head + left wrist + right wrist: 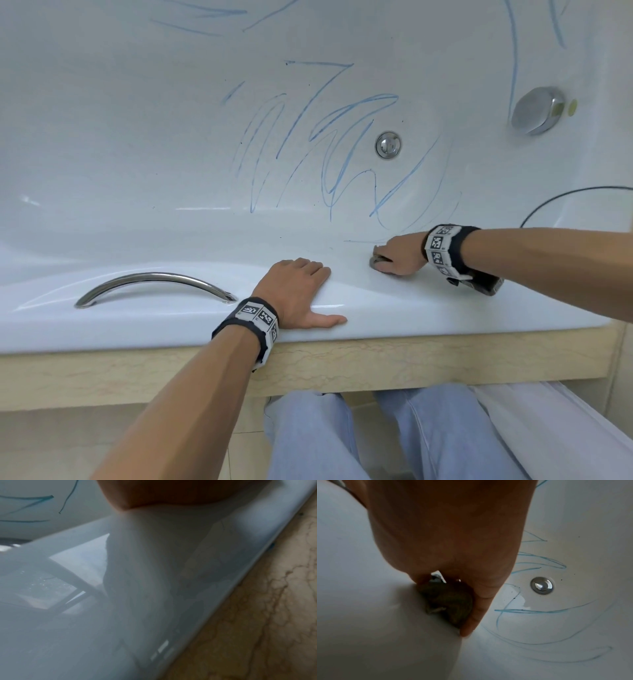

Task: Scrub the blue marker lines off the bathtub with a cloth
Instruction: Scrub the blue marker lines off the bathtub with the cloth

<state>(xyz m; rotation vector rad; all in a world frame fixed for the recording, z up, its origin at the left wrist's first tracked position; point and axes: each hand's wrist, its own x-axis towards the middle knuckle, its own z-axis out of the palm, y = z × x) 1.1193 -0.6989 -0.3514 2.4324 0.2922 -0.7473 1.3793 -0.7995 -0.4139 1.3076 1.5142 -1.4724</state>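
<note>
On bathtub (171, 329) rim, left hand (294, 291) lies flat; right hand (399, 255) clutches cloth (448, 600).

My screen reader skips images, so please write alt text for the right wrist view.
A right hand grips a bunched brownish cloth against the white bathtub wall. Blue marker lines curl around a round chrome drain to its right.

One bathtub (137, 154), one cloth (376, 261), two hands: left (294, 291), right (400, 255). One grab bar (154, 282), one drain (388, 145), one knob (537, 110), two wristbands, one cable (565, 198).
</note>
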